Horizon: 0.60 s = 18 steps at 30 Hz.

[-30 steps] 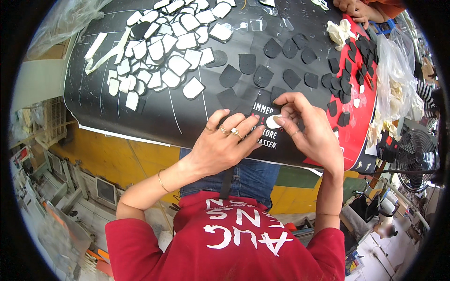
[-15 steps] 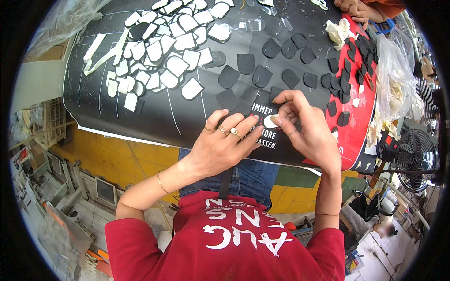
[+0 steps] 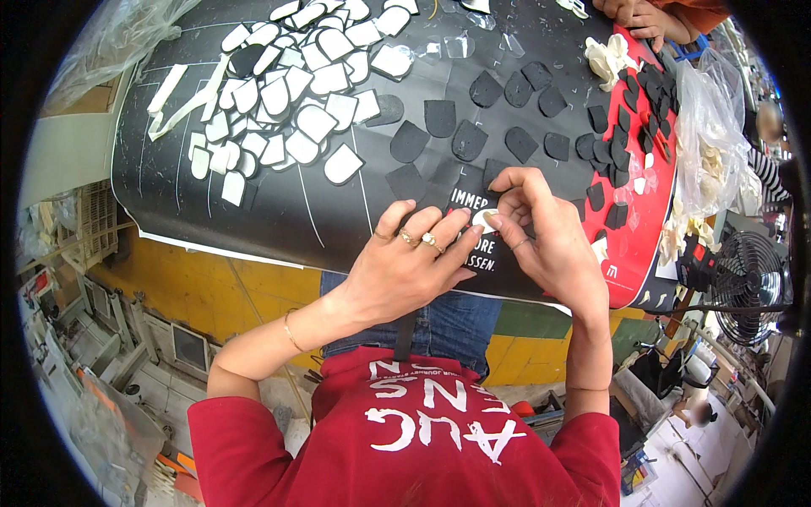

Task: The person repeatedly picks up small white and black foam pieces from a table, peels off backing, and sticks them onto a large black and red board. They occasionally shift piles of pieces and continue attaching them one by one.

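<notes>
My right hand pinches a small white rounded piece between thumb and forefinger, close above the black printed sheet. My left hand, with rings on its fingers, lies palm down beside it. Its fingers are bent and apart, and their tips come up to the left side of the white piece; whether they press on it I cannot tell. A dark, flat, rounded-end pad lies just beyond my left fingertips. Farther off are several black pads of the same shape.
White-faced pads are heaped at the far left, next to a cream strip. More black pads cover the red area at right. Another person's hand rests at the far right edge. A black fan stands beyond the table's right side.
Both hands stay at the white piece, which has shifted slightly left and looks more covered by the fingers. The pads lie as before; the view has moved a little.
</notes>
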Available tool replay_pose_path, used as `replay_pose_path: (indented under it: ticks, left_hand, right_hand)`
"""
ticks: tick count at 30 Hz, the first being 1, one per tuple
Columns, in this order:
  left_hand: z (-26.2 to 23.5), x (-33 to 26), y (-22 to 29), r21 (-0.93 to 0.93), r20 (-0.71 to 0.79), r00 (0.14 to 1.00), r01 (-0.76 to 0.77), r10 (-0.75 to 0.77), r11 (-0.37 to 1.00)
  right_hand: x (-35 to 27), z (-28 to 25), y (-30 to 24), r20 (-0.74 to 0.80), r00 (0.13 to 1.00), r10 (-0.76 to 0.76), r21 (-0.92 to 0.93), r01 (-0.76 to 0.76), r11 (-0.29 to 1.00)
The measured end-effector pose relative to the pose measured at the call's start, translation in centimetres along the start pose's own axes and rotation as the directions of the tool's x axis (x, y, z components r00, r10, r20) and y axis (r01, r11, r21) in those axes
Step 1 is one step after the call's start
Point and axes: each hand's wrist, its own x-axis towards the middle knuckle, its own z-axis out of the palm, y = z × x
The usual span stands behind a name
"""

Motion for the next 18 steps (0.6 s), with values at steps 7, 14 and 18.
replay_pose_path:
  ticks: [7, 14, 18]
  left_hand:
    - [0.05, -0.01, 0.27, 0.026, 0.046, 0.999, 0.027, -0.028, 0.999]
    - [-0.03, 0.08, 0.31, 0.022, 0.043, 0.999, 0.024, -0.025, 0.999]
    - [-0.1, 0.17, 0.28, 0.016, 0.053, 0.998, 0.015, -0.016, 1.0]
  right_hand:
    - [-0.29, 0.27, -0.05, -0.034, 0.999, 0.025, 0.017, -0.024, 1.0]
    - [-0.82, 0.96, 0.51, -0.133, 0.99, -0.05, 0.05, 0.057, 0.997]
    - [-0.99, 1.0, 0.82, -0.156, 0.975, -0.157, -0.137, 0.136, 0.981]
